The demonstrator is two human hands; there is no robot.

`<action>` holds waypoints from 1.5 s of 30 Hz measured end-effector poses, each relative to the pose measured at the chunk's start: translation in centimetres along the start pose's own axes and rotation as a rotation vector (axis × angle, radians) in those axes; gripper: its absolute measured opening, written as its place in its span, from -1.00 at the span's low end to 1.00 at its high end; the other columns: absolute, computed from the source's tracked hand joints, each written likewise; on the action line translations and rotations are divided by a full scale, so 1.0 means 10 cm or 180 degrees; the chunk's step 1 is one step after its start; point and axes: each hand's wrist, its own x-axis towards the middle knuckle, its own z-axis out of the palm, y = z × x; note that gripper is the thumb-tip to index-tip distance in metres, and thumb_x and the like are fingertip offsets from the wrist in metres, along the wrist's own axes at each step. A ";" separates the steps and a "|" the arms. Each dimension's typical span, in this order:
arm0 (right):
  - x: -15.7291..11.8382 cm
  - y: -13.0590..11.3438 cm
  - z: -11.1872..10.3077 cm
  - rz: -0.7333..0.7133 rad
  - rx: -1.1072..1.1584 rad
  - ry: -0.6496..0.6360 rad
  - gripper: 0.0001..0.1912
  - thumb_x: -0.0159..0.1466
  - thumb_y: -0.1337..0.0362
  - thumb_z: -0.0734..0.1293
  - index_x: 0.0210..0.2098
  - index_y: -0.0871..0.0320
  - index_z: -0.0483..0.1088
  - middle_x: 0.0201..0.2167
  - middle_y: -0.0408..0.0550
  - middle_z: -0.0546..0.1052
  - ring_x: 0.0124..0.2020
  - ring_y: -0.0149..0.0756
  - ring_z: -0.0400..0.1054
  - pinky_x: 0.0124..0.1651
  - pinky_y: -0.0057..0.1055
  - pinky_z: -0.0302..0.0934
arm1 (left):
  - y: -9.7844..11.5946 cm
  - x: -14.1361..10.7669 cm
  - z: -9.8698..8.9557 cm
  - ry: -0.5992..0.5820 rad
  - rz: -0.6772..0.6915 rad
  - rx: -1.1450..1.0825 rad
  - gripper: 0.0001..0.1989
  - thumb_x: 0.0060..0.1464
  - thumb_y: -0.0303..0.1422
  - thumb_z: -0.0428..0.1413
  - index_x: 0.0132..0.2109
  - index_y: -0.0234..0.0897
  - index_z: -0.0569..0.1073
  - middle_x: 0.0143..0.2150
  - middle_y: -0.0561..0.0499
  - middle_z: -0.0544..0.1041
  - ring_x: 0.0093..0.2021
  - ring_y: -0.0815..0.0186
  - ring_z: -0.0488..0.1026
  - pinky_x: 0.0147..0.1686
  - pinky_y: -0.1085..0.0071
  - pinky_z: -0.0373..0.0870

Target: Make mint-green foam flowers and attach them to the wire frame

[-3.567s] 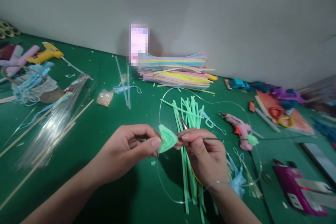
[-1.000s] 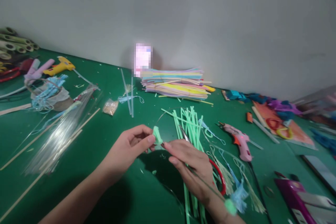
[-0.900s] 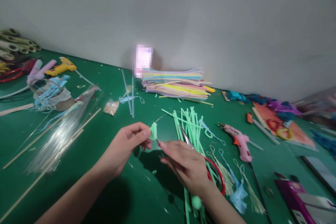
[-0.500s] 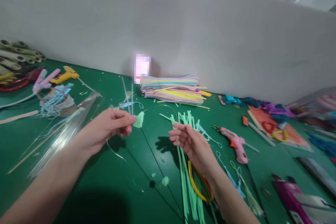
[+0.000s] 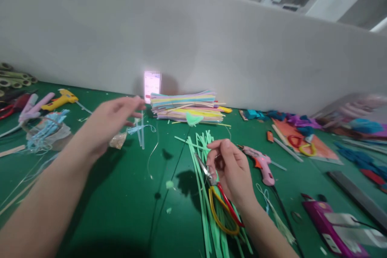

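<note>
My left hand hovers over the left of the green table, fingers apart and nothing in them. To the right, my right hand has its thumb and forefinger pinched together beside the scissors; a thin clear line seems to run from it, but what the fingers hold is too small to name. A small pale green piece appears in front of the bundle of coloured strips. Light green strips lie under the scissors, which have one yellow and one red handle.
A lit phone leans on the white wall. The pink glue gun and a magenta power strip lie at the right. At the left are a yellow glue gun, blue cords and bamboo tubes.
My left hand has let go of the green piece and moved up and left, its fingers spread. The fingers of my right hand have closed into a pinch. The camera view has shifted.
</note>
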 end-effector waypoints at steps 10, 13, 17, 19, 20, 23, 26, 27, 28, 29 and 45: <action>-0.41 0.31 0.21 -0.0882 0.0174 -0.0295 -0.65 0.49 0.17 0.13 -0.15 0.05 0.54 -0.26 -0.04 0.63 -0.27 -0.35 0.54 -0.19 -0.35 0.47 | 0.28 -0.37 0.65 -0.1055 0.1130 0.0919 -0.63 0.29 -0.07 0.01 -0.03 -0.20 0.54 -0.04 -0.05 0.62 -0.03 0.15 0.51 -0.08 0.31 0.37; -0.52 0.35 0.20 -0.0714 0.0120 -0.0670 -0.65 0.48 0.20 0.14 -0.13 0.04 0.56 -0.21 0.00 0.64 -0.21 -0.31 0.56 -0.16 -0.32 0.49 | 0.22 -0.33 0.81 -0.1660 0.0912 0.0436 -0.74 0.26 -0.17 0.06 -0.25 -0.23 0.52 -0.34 0.03 0.58 -0.34 0.27 0.49 -0.35 0.41 0.35; -0.59 0.36 0.09 -0.0464 -0.0317 -0.1099 -0.66 0.46 0.20 0.17 -0.04 -0.02 0.58 -0.03 0.03 0.61 -0.12 -0.25 0.56 -0.14 -0.31 0.51 | 0.18 -0.39 0.75 -0.1947 0.0857 0.0239 -0.78 0.24 -0.32 0.06 -0.37 -0.24 0.46 -0.46 0.10 0.48 -0.46 0.36 0.37 -0.48 0.48 0.26; -0.60 0.36 0.03 -0.0392 -0.0361 -0.1146 -0.68 0.44 0.17 0.19 -0.01 -0.07 0.57 0.00 0.02 0.58 -0.13 -0.26 0.55 -0.16 -0.33 0.51 | 0.20 -0.46 0.68 -0.2039 0.0934 0.0325 -0.82 0.23 -0.27 0.09 -0.32 -0.22 0.47 -0.44 0.11 0.45 -0.45 0.37 0.35 -0.48 0.49 0.27; -0.61 0.35 0.02 -0.0426 -0.0392 -0.1126 -0.68 0.43 0.15 0.21 -0.01 -0.08 0.58 -0.01 0.02 0.58 -0.13 -0.26 0.55 -0.16 -0.33 0.51 | 0.21 -0.49 0.64 -0.2036 0.0976 0.0358 -0.85 0.21 -0.24 0.13 -0.25 -0.21 0.49 -0.42 0.11 0.45 -0.45 0.37 0.35 -0.48 0.50 0.29; -0.64 0.33 -0.01 -0.0639 -0.0629 -0.1064 -0.69 0.42 0.13 0.23 0.02 -0.10 0.57 -0.03 0.02 0.56 -0.07 -0.23 0.51 -0.09 -0.29 0.49 | 0.24 -0.52 0.56 -0.1914 0.1047 0.0331 -0.79 0.16 -0.19 0.19 -0.12 -0.18 0.47 -0.36 0.10 0.47 -0.45 0.37 0.38 -0.48 0.50 0.34; -0.64 0.29 -0.01 -0.0710 -0.0797 -0.1040 -0.68 0.43 0.11 0.21 0.07 -0.12 0.53 -0.02 0.01 0.56 0.00 -0.23 0.48 0.01 -0.26 0.44 | 0.23 -0.48 0.53 -0.1836 0.0853 0.0153 -0.80 0.21 -0.17 0.14 -0.29 -0.18 0.46 -0.44 0.12 0.46 -0.48 0.39 0.41 -0.48 0.53 0.37; -0.63 0.27 -0.02 -0.0660 -0.0835 -0.1117 -0.68 0.42 0.09 0.24 0.07 -0.13 0.53 -0.01 0.01 0.56 0.02 -0.23 0.48 0.04 -0.26 0.42 | 0.21 -0.46 0.52 -0.1809 0.0804 0.0118 -0.78 0.21 -0.17 0.14 -0.34 -0.18 0.45 -0.48 0.13 0.45 -0.50 0.41 0.40 -0.49 0.55 0.36; -0.60 0.25 -0.04 -0.0583 -0.0861 -0.1258 -0.67 0.37 0.03 0.30 0.07 -0.12 0.53 0.00 0.02 0.55 0.03 -0.21 0.48 0.05 -0.25 0.40 | 0.20 -0.44 0.52 -0.1791 0.0782 0.0108 -0.77 0.20 -0.18 0.16 -0.38 -0.18 0.45 -0.50 0.14 0.44 -0.52 0.42 0.39 -0.51 0.56 0.35; -0.57 0.22 -0.07 -0.0473 -0.0858 -0.1425 -0.61 0.29 -0.05 0.36 0.05 -0.11 0.54 0.01 0.02 0.55 0.03 -0.18 0.48 0.07 -0.23 0.39 | 0.19 -0.43 0.51 -0.1789 0.0791 0.0108 -0.79 0.18 -0.20 0.18 -0.39 -0.17 0.45 -0.51 0.15 0.44 -0.53 0.43 0.38 -0.51 0.58 0.34; -0.11 -0.27 0.04 0.0798 -0.0120 -0.1995 -0.53 0.43 -0.04 0.18 -0.31 0.17 0.52 -0.39 -0.07 0.54 -0.39 -0.40 0.35 -0.28 -0.41 0.24 | 0.13 -0.38 0.50 -0.2901 0.0459 -0.0077 -0.78 0.22 -0.24 0.18 -0.37 -0.22 0.43 -0.46 0.12 0.56 -0.47 0.43 0.43 -0.48 0.58 0.32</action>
